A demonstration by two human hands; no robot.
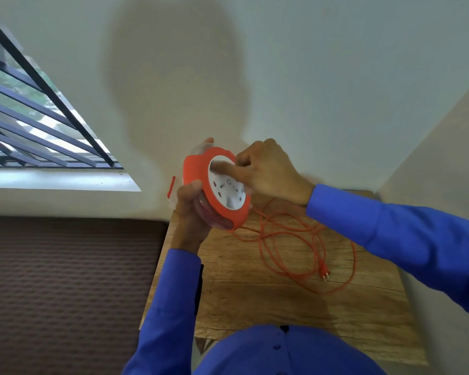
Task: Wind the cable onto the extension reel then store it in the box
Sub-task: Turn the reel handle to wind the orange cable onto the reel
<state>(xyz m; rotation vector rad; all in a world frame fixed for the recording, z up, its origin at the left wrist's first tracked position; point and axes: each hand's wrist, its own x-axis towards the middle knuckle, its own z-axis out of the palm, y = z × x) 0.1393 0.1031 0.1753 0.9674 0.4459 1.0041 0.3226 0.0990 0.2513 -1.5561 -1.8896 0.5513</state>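
Note:
An orange extension reel [198,169] with a white socket face is held up above the far left part of the wooden table [268,293]. My left hand [190,212] grips the reel from below and behind. My right hand [266,169] rests on the white face, with a finger pressed on its upper part. The thin orange cable [290,239] runs from the reel's bottom and lies in loose loops on the table. Its orange plug [324,273] lies at the loops' right side. No box is in view.
The table stands in a corner, with white walls behind and at the right. A dark textured mattress or cushion [65,280] lies to the left of the table. A barred window [38,117] is at the upper left.

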